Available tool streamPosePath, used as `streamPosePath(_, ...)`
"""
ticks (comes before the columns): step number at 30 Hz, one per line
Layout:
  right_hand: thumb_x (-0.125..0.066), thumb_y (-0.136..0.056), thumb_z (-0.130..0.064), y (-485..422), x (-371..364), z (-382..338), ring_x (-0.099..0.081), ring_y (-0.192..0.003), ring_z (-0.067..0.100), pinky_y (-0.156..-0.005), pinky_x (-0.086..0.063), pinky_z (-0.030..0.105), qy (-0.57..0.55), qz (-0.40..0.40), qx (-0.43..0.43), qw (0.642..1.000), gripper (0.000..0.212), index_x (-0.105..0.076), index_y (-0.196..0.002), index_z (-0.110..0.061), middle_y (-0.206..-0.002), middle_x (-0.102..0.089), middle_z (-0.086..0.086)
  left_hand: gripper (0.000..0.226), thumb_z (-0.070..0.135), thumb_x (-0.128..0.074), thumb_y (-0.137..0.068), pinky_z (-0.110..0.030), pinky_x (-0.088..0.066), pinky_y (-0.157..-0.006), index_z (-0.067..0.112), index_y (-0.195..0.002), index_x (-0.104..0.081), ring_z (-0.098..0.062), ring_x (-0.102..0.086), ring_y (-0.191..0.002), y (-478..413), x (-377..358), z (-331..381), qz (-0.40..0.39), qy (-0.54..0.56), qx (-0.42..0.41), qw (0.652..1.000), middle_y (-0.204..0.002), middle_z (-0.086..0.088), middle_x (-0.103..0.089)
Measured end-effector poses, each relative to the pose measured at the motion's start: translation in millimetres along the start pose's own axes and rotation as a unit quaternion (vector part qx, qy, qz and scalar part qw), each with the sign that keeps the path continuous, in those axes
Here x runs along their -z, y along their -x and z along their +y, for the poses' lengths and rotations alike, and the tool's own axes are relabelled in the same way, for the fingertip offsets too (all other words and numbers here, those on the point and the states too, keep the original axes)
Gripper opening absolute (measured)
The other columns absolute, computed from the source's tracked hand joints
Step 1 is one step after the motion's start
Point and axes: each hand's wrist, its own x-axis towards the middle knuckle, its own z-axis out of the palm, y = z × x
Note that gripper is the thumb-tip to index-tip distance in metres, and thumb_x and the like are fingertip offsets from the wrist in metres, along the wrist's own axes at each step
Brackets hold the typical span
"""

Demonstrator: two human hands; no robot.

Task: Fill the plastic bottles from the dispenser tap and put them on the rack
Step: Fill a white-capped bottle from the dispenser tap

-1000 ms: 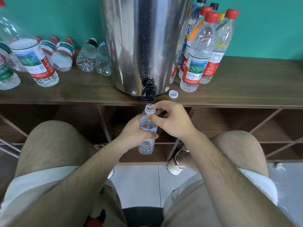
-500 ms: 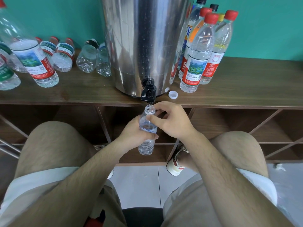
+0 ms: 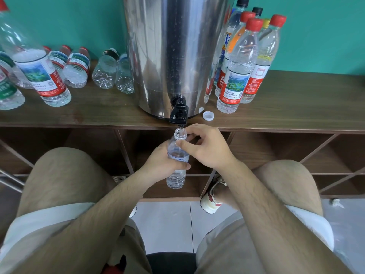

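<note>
The left hand (image 3: 165, 162) curls its grip round a bottle (image 3: 176, 179) under the black tap (image 3: 178, 113); the right hand (image 3: 209, 149) pinches its neck (white cap (image 3: 208, 116) lies on the worktop (image 3: 296, 107)).

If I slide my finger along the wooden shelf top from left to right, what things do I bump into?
Big tilted bottle → red-capped bottles lying down → clear bottles lying down → shiny steel dispenser → loose white cap → standing red-capped bottles.

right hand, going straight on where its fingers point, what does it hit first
The neck of the small bottle under the tap; the right hand seems to touch it, though depth is unclear.
</note>
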Motion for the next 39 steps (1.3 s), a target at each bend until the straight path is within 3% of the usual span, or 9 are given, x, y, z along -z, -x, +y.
streamPosePath(39, -0.08, -0.088, -0.024, 0.4, 0.7, -0.3, -0.068, -0.09, 0.008, -0.073, -0.053, 0.019, 0.007, -0.004, 0.006, 1.0, 0.02, -0.079, -0.108, -0.022, -0.098, -0.073, -0.013, 0.072, 0.014, -0.089, -0.078, -0.05, -0.05, -0.11, 0.02, -0.141, -0.055, -0.022, -0.063, -0.123, 1.3, -0.6, 0.3, -0.002, 0.004, 0.011, 1.0, -0.132, -0.003, -0.066)
